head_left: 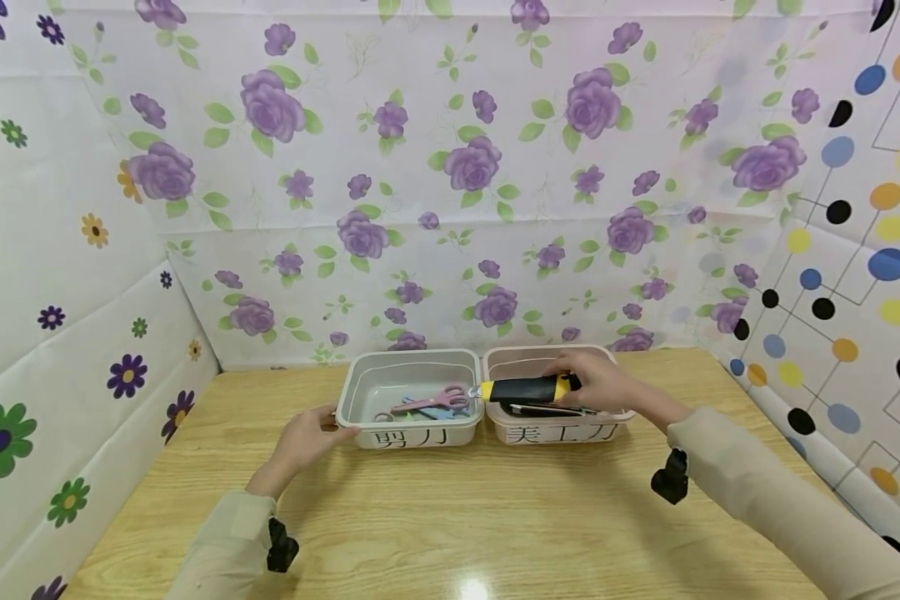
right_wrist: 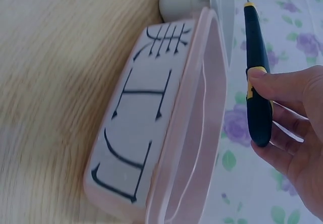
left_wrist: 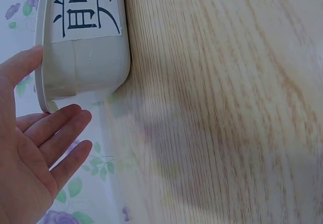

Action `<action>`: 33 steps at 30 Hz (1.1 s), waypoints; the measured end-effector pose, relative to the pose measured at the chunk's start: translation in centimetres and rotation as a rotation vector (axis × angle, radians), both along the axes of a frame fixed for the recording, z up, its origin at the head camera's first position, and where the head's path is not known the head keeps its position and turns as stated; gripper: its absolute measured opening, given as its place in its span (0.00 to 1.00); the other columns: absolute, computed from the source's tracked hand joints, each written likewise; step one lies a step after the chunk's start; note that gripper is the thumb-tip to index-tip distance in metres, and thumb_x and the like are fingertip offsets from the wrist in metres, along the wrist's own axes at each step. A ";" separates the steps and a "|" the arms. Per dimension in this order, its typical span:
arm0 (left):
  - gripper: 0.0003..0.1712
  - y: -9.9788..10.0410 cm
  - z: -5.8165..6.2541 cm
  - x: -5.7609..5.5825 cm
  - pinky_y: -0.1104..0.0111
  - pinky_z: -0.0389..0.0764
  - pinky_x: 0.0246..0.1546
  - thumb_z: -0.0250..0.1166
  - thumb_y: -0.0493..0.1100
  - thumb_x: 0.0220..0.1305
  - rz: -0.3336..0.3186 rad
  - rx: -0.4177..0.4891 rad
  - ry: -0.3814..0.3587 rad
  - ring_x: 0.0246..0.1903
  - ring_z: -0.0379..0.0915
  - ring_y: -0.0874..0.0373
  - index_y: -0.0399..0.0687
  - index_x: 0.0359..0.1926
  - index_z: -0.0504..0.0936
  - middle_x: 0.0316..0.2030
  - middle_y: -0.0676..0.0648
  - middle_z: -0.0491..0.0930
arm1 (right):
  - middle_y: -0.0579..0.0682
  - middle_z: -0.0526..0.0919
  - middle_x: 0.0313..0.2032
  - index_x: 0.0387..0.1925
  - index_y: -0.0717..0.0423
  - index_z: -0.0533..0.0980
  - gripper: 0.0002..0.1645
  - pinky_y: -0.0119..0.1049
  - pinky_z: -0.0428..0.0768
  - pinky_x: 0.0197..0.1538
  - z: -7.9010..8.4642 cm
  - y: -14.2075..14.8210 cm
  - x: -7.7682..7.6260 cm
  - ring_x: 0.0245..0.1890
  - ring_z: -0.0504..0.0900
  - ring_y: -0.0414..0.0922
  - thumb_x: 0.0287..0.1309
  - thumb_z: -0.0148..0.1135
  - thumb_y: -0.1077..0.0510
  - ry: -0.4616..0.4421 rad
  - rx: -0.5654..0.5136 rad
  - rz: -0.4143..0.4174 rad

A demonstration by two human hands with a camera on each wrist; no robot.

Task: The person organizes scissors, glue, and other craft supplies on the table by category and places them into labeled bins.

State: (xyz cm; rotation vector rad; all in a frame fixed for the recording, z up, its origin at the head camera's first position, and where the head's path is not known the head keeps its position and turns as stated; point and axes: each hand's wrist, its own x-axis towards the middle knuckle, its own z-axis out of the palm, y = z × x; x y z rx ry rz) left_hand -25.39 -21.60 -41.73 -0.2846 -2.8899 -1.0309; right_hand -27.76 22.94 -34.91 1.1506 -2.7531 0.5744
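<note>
My right hand [head_left: 596,382] grips a black-and-yellow utility knife [head_left: 523,390] over the pink plastic bin [head_left: 562,432], its tip pointing left toward the grey bin. Thumb and fingers pinch the knife's handle in the right wrist view, above the bin's rim. At the left front corner of the light grey bin [head_left: 412,437], my left hand [head_left: 306,435] rests with the thumb on the front rim and the other fingers stretched loosely along the end. Pink-handled scissors [head_left: 431,402] and blue scissors [head_left: 442,410] lie in the grey bin.
Both bins stand side by side at the back of a wooden table [head_left: 450,517], with black characters on white labels at the front. Dark, slim tools [head_left: 543,410] lie in the pink bin. A flowered cloth [head_left: 420,208] hangs behind, with patterned cloths at both sides.
</note>
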 end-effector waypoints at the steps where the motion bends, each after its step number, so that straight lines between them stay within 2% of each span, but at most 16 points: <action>1: 0.40 0.0 0.0 0.0 0.54 0.76 0.42 0.65 0.57 0.53 0.001 0.000 0.000 0.41 0.77 0.47 0.31 0.57 0.70 0.42 0.38 0.80 | 0.50 0.77 0.40 0.46 0.59 0.77 0.23 0.38 0.74 0.36 0.0 0.2 -0.1 0.36 0.74 0.43 0.44 0.69 0.62 -0.005 0.001 0.000; 6: 0.40 0.0 0.0 0.1 0.55 0.76 0.42 0.65 0.57 0.53 0.005 -0.003 0.001 0.41 0.78 0.47 0.30 0.57 0.69 0.42 0.38 0.80 | 0.52 0.74 0.39 0.49 0.63 0.75 0.23 0.37 0.69 0.34 0.1 1.5 -0.7 0.33 0.70 0.45 0.48 0.67 0.63 -0.104 -0.012 -0.032; 9: 0.39 0.0 0.1 0.1 0.55 0.76 0.42 0.65 0.56 0.54 0.005 -0.004 -0.002 0.42 0.77 0.46 0.30 0.57 0.69 0.42 0.37 0.80 | 0.52 0.72 0.38 0.49 0.64 0.74 0.23 0.38 0.68 0.34 0.2 2.1 -1.0 0.32 0.69 0.47 0.48 0.66 0.64 -0.129 -0.016 -0.053; 23: 0.39 0.0 -0.2 -0.1 0.56 0.77 0.40 0.65 0.56 0.53 -0.003 0.010 0.003 0.41 0.78 0.47 0.29 0.56 0.70 0.41 0.37 0.80 | 0.52 0.73 0.34 0.48 0.67 0.75 0.23 0.37 0.67 0.32 -0.3 4.0 -2.0 0.29 0.68 0.45 0.47 0.66 0.65 -0.136 0.009 -0.150; 33: 0.40 0.0 -0.1 0.0 0.57 0.77 0.39 0.65 0.56 0.53 0.003 0.020 -0.005 0.40 0.78 0.47 0.29 0.57 0.69 0.41 0.38 0.81 | 0.53 0.73 0.34 0.47 0.68 0.75 0.23 0.37 0.69 0.33 -1.0 4.6 -2.4 0.30 0.68 0.44 0.44 0.66 0.68 -0.138 0.013 -0.169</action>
